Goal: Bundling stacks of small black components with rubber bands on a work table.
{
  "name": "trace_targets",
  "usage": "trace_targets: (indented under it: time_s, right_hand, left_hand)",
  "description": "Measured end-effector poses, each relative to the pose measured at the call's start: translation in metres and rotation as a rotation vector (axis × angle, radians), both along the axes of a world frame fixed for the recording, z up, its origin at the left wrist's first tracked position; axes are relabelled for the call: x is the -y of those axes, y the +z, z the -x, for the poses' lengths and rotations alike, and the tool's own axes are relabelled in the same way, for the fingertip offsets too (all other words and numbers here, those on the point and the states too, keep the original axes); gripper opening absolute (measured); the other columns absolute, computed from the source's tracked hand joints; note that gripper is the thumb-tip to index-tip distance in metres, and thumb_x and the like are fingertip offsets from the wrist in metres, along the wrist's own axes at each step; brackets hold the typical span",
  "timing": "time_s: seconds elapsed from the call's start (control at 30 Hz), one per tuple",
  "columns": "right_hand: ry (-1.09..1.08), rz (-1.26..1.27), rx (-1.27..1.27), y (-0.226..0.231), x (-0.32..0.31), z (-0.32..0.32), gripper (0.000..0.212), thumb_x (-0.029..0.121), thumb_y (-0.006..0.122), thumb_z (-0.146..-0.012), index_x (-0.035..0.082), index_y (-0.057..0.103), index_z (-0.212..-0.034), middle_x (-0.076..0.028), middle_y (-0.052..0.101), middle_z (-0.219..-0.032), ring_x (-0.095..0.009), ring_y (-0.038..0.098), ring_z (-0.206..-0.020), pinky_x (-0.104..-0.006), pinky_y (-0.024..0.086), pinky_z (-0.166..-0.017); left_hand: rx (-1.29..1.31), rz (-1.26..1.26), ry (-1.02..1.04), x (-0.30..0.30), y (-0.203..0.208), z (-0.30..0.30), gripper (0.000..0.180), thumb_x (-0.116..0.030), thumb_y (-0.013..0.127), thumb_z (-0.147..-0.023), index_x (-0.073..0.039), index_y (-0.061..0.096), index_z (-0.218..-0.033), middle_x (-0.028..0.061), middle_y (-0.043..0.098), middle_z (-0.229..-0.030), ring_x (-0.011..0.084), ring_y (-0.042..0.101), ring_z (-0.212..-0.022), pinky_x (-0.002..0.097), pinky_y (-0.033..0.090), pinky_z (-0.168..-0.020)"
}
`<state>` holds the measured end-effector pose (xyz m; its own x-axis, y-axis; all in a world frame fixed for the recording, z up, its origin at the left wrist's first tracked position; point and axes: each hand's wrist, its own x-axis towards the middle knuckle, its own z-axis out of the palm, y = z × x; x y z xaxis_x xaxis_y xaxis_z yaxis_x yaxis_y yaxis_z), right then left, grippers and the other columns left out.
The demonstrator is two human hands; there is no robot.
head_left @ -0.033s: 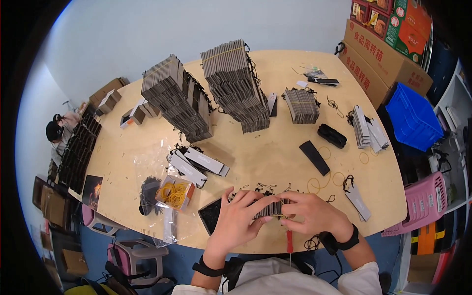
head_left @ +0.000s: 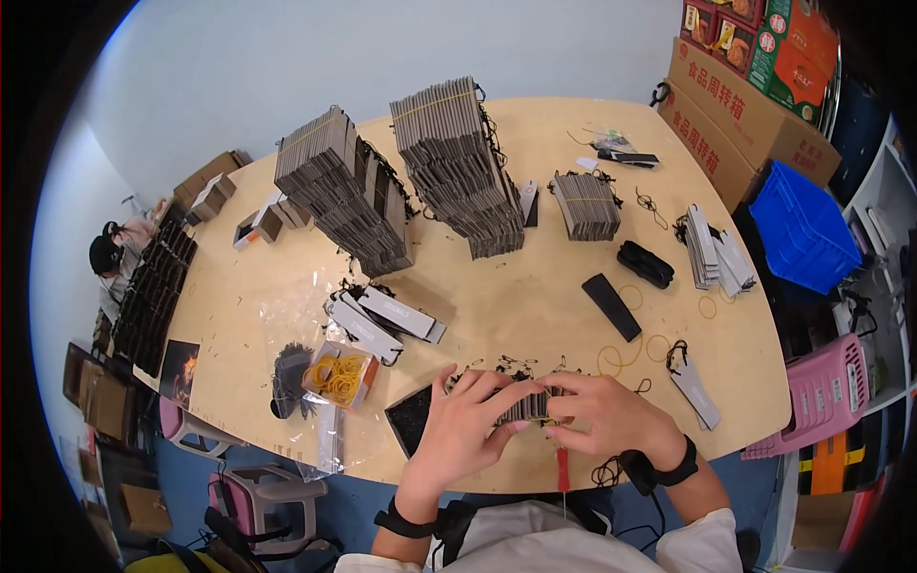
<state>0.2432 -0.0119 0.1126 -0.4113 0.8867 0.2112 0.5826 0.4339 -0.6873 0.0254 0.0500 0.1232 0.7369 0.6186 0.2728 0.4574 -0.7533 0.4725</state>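
Observation:
Near the table's front edge, a small stack of grey card tags (head_left: pixel 523 409) stands between my two hands. My left hand (head_left: pixel 466 422) grips its left side, thumb in front and fingers over the top. My right hand (head_left: pixel 604 416) pinches the right end, where a bit of yellow, like a rubber band, shows at the fingertips. Both hands partly hide the stack. Just below the right hand lies a red-handled tool (head_left: pixel 562 470) with a thin metal shaft. A black tray (head_left: pixel 406 420) sits beside the left hand, and small black cord loops (head_left: pixel 516 362) are scattered beyond the fingers.
Tall banded stacks of grey tags (head_left: pixel 449 153) rise at the back, with a shorter banded stack (head_left: pixel 587 205) to their right. A box of yellow rubber bands (head_left: pixel 340 378) stands left of my hands. Loose tags (head_left: pixel 695 387) lie right. Another person (head_left: pixel 113 258) sits far left.

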Motion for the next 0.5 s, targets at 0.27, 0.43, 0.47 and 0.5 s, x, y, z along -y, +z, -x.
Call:
trace_targets:
  time_s: [0.27,0.43,0.47,0.5]
  right_hand:
    - [0.015,0.066,-0.178,-0.011,-0.006,-0.005,0.016,0.011,0.071,-0.080,0.001,0.059,-0.080,-0.010,0.059,-0.102,-0.021,0.060,-0.067,-0.0323,0.050,-0.064]
    - [0.014,0.117,-0.322,-0.019,-0.011,-0.007,0.019,0.014,0.069,-0.084,-0.001,0.060,-0.077,-0.013,0.060,-0.103,-0.019,0.061,-0.068,-0.0304,0.050,-0.065]
    - [0.008,0.126,-0.340,-0.019,-0.012,-0.007,0.019,0.014,0.067,-0.086,-0.002,0.061,-0.077,-0.014,0.061,-0.103,-0.018,0.061,-0.068,-0.0301,0.050,-0.065]
    - [0.008,0.126,-0.340,-0.019,-0.013,-0.007,0.019,0.014,0.067,-0.086,-0.002,0.061,-0.077,-0.014,0.061,-0.103,-0.018,0.061,-0.068,-0.0301,0.050,-0.065]
  left_hand:
    - [0.121,0.118,-0.030,-0.004,-0.010,-0.002,0.046,-0.015,0.076,-0.076,-0.007,0.058,-0.117,0.0090,0.060,-0.104,0.0307,0.055,-0.100,0.0409,0.039,-0.095]
    - [0.140,0.113,-0.069,-0.006,-0.017,0.002,0.041,-0.017,0.071,-0.082,-0.010,0.057,-0.120,0.0071,0.057,-0.107,0.0268,0.055,-0.104,0.0401,0.036,-0.096]
    - [0.141,0.112,-0.068,-0.007,-0.017,0.003,0.041,-0.017,0.071,-0.082,-0.010,0.057,-0.120,0.0071,0.057,-0.107,0.0268,0.055,-0.104,0.0401,0.036,-0.096]
    - [0.143,0.111,-0.071,-0.007,-0.017,0.004,0.042,-0.017,0.071,-0.082,-0.011,0.057,-0.121,0.0070,0.056,-0.107,0.0267,0.054,-0.104,0.0395,0.037,-0.095]
